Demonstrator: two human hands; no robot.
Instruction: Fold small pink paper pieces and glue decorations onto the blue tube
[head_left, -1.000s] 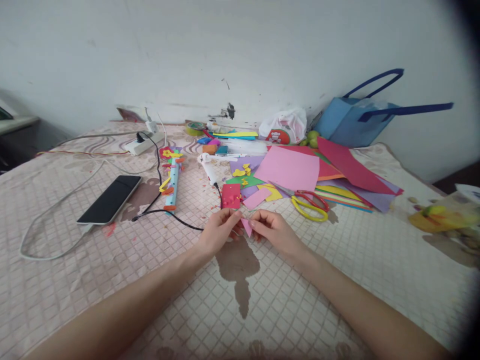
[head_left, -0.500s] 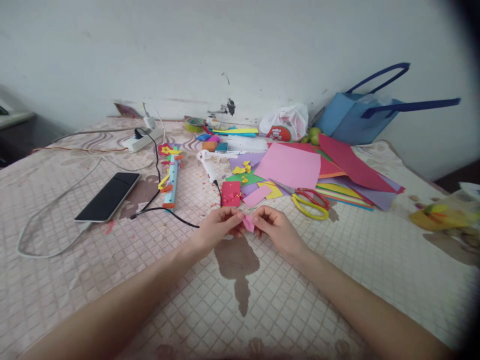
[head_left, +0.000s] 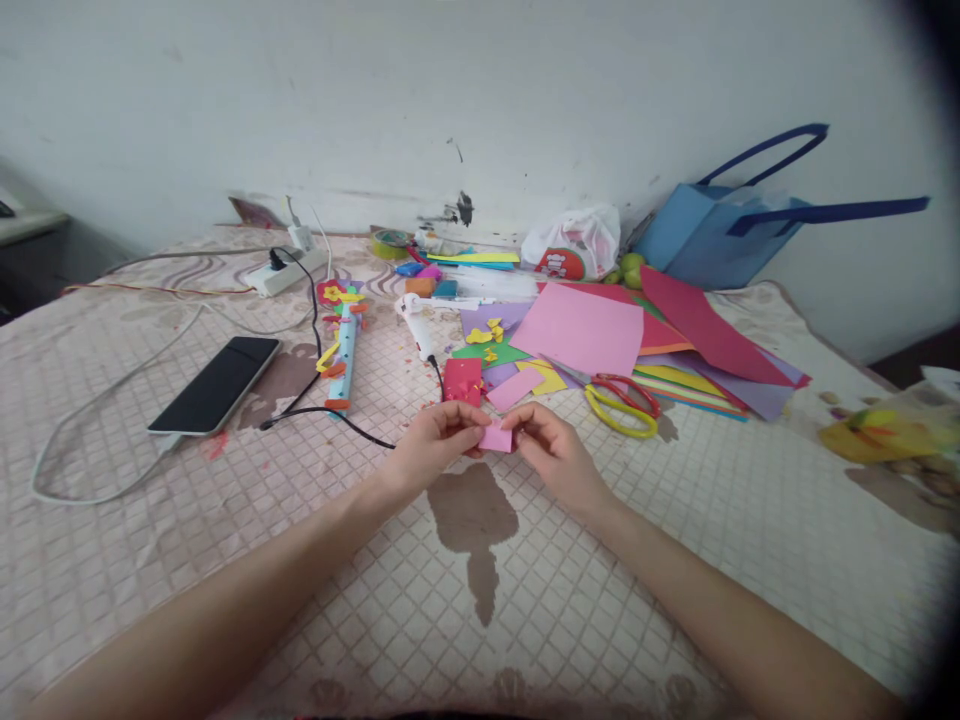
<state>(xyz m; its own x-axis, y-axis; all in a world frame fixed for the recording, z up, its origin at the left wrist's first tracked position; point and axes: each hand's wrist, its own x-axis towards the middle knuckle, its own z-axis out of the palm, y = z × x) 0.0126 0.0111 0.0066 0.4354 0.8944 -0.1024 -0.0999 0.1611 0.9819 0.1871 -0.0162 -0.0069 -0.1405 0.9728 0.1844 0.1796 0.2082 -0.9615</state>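
Pink slip's (head_left: 498,439) left end hidden by my left hand (head_left: 435,440), black cord (head_left: 439,379) partly too. My forearms (head_left: 232,590) cropped below. Yellowish bag (head_left: 862,437) blurry, cut off right.

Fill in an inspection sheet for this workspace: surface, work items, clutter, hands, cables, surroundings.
Surface: patterned tablecloth scattered with tiny colored scraps.
Work items: small pink piece between the hands; scissors and colored sheets beyond.
Clutter: phone at left; white glue gun behind the hands.
Hands: left hand pinches the pink piece; right hand is at its right edge, grip unclear.
Cables: black cord leads behind the left hand; white cable meets the phone.
Surroundings: marked pale wall; blue bag at back right.
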